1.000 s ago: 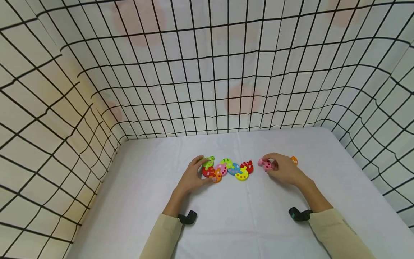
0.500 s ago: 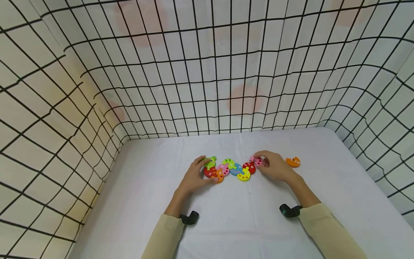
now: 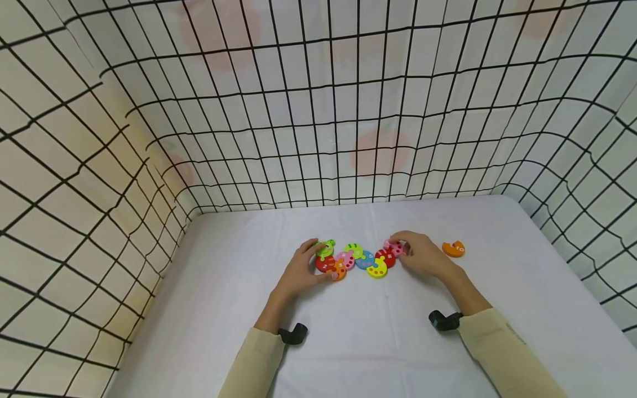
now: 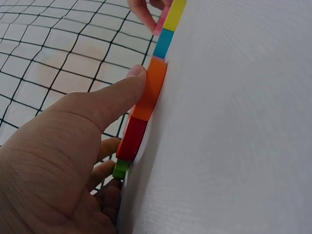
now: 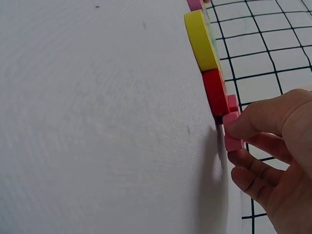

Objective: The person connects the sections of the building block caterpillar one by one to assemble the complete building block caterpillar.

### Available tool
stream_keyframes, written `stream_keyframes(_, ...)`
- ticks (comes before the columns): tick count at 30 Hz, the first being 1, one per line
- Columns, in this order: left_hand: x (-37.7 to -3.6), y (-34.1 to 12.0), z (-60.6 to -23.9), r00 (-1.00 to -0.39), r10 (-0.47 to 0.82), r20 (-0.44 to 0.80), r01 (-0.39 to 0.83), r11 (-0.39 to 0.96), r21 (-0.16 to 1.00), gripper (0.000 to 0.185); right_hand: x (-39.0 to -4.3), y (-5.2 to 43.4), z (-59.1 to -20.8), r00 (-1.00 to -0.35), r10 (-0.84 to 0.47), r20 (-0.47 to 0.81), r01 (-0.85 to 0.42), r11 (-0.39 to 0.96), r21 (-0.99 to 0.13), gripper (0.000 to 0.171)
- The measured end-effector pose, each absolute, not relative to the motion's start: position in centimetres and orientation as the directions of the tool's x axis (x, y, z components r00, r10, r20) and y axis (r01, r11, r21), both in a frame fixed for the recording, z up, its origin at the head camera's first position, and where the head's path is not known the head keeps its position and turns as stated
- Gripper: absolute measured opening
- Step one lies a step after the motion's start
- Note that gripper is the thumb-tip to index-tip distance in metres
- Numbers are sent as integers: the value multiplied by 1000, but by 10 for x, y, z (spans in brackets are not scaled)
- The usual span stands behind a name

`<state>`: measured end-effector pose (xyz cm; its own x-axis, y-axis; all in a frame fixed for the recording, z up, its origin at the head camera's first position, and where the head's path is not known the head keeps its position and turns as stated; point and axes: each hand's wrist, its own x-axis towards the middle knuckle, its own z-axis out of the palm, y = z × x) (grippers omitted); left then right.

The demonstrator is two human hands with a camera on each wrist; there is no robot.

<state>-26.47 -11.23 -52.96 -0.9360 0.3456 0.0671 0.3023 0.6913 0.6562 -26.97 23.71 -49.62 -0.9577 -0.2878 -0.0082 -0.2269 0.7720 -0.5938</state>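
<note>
Pink piece at the chain's end
Right hand [image 3: 420,258] pinches the pink piece [image 3: 395,247] (touching the red one [image 3: 385,257]); left hand [image 3: 301,271] presses the orange piece [image 4: 150,87], fingers straight.

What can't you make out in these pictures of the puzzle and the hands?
- Pink piece: mostly covered by the right hand in the head view; its number is hidden.
- Numbers on the chain: too small in the head view, edge-on in both wrist views.
- Green head: partly covered by the left hand.
- Orange piece: its number is too small.
</note>
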Motion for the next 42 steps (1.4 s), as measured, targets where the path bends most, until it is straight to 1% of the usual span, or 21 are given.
stream_keyframes(6, -263, -112, -528, -935, 349, 59, 299, 690, 659, 80, -269, 238, -500, -955, -293, -39, -215, 780, -588, 43)
stream_keyframes(12, -262, -112, -527, -934, 350, 67, 306, 689, 657, 82, -268, 240, -502, -957, -290, -28, -218, 776, -592, 43)
stream_keyframes(18, -263, -110, -527, -933, 354, 67, 313, 705, 636, 89, -258, 254, -497, -978, -208, 3, -169, 786, -594, 43)
stream_keyframes(22, -263, -110, -527, -936, 346, 66, 307, 711, 633, 90, -252, 270, -496, -989, -142, 37, -137, 800, -584, 44)
stream_keyframes(26, -262, -109, -527, -938, 343, 56, 299, 713, 634, 90, -244, 288, -494, -993, -93, 69, -116, 813, -570, 49)
stream_keyframes(34, -259, -109, -527, -943, 331, 37, 275, 712, 645, 92, -232, 317, -491, -989, -53, 138, -124, 807, -577, 64)
stream_keyframes(37, -259, -108, -528, -945, 324, 41, 272, 710, 650, 93, -230, 324, -491, -991, -11, 137, -87, 818, -569, 70)
stream_keyframes(42, -260, -108, -529, -943, 328, 48, 278, 704, 654, 93, -228, 336, -494, -989, 65, 135, -22, 830, -558, 75)
